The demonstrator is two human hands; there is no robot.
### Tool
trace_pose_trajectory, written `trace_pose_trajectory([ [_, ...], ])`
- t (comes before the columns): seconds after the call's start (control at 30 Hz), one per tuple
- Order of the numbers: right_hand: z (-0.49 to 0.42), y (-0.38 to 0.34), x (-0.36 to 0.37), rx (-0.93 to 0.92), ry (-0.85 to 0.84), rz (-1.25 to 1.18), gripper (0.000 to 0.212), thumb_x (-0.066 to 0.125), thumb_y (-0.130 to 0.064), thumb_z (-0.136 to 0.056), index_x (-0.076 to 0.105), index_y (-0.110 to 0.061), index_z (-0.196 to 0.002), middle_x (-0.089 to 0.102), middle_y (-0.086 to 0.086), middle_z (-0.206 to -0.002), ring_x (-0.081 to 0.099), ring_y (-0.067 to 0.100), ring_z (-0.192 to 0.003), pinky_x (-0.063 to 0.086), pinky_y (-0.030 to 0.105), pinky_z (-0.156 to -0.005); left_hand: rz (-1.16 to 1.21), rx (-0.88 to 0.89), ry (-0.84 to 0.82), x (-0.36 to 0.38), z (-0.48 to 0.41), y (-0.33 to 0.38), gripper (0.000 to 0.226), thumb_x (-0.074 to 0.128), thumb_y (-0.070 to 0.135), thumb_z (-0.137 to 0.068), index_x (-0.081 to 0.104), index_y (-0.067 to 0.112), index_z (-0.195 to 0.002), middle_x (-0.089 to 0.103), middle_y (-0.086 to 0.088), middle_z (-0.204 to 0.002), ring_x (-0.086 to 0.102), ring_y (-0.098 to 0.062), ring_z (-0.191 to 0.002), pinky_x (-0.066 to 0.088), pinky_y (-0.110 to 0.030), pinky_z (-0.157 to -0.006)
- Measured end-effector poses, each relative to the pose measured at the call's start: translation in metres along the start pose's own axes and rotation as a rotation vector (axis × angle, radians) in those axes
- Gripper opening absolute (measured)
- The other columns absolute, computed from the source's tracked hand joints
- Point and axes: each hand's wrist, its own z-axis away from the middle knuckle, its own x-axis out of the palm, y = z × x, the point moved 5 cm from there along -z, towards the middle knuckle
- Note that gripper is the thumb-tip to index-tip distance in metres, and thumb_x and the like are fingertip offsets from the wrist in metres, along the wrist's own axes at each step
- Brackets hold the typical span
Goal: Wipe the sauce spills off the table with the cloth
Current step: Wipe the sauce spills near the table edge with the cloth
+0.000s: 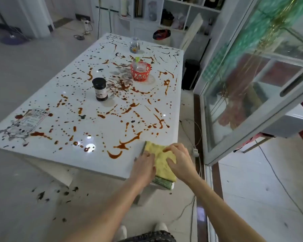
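cloth: yellow, folded, on the table's near right corner, hanging over the edge a bit | left hand: fingers flat on its left side | right hand: fingers spread, pressing on top | sauce spills: everywhere lol, the nearest just past the cloth

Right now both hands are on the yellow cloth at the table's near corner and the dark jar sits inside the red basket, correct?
No: the head view shows the dark jar standing on the table, apart from the red basket. The left hand and right hand do rest on the yellow cloth.
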Motion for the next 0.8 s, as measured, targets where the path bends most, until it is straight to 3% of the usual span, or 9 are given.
trace_pose_trajectory([
  [0.1, -0.014, 0.016, 0.009, -0.026, -0.106, 0.075, 0.033, 0.058, -0.009, -0.093, 0.06, -0.023, -0.123, 0.044, -0.007, -0.132, 0.037, 0.011, -0.124, 0.026, 0.017, -0.098, 0.024, -0.099, 0.012, 0.011, -0.009, -0.009, 0.032, 0.05, 0.022, -0.093, 0.047, 0.014, -0.123, 0.046, -0.006, -0.131, 0.048, -0.022, -0.112, 0.044, -0.032, -0.094],
  [0.27, -0.043, 0.032, 0.016, -0.226, -0.269, 0.196, 0.039, 0.058, -0.017, -0.094, 0.055, -0.025, -0.132, 0.04, -0.007, -0.143, 0.031, 0.012, -0.134, 0.025, 0.018, -0.105, 0.017, -0.29, 0.05, 0.038, -0.022, -0.016, 0.034, 0.049, 0.028, -0.093, 0.041, 0.018, -0.124, 0.042, -0.002, -0.133, 0.044, -0.019, -0.115, 0.041, -0.029, -0.098],
  [0.4, -0.058, 0.046, 0.027, -0.381, -0.354, 0.28, 0.055, 0.057, -0.033, -0.094, 0.038, -0.035, -0.145, 0.027, -0.008, -0.155, 0.02, 0.016, -0.143, 0.025, 0.035, -0.116, -0.018, -0.457, 0.084, 0.063, -0.023, -0.015, 0.055, 0.053, 0.039, -0.09, 0.027, 0.025, -0.136, 0.032, 0.002, -0.145, 0.031, -0.023, -0.134, 0.034, -0.041, -0.109],
  [0.53, -0.055, 0.057, 0.054, -0.558, -0.434, 0.357, 0.062, 0.044, -0.053, -0.09, 0.024, -0.042, -0.147, 0.025, -0.001, -0.161, 0.023, 0.03, -0.148, 0.022, 0.055, -0.118, -0.053, -0.523, 0.184, 0.074, -0.013, 0.0, 0.081, 0.061, 0.046, -0.083, 0.018, 0.02, -0.148, 0.024, -0.004, -0.153, 0.014, -0.026, -0.144, 0.014, -0.043, -0.117],
  [0.67, -0.048, 0.067, 0.079, -0.667, -0.496, 0.427, 0.069, 0.038, -0.063, -0.092, 0.019, -0.039, -0.154, 0.022, -0.001, -0.164, 0.015, 0.032, -0.151, 0.012, 0.061, -0.118, -0.028, -0.589, 0.175, 0.086, -0.003, -0.001, 0.088, 0.062, 0.041, -0.084, 0.008, 0.017, -0.15, 0.013, -0.002, -0.156, 0.01, -0.018, -0.144, 0.015, -0.04, -0.118],
  [0.8, -0.048, 0.064, 0.088, -0.715, -0.508, 0.413, 0.067, 0.024, -0.066, -0.097, 0.003, -0.042, -0.157, 0.004, -0.004, -0.166, -0.007, 0.025, -0.152, -0.006, 0.055, -0.119, 0.026, -0.579, 0.195, 0.089, -0.004, -0.01, 0.087, 0.067, 0.034, -0.082, 0.016, 0.012, -0.149, 0.019, -0.005, -0.155, 0.02, -0.02, -0.142, 0.018, -0.036, -0.117],
])
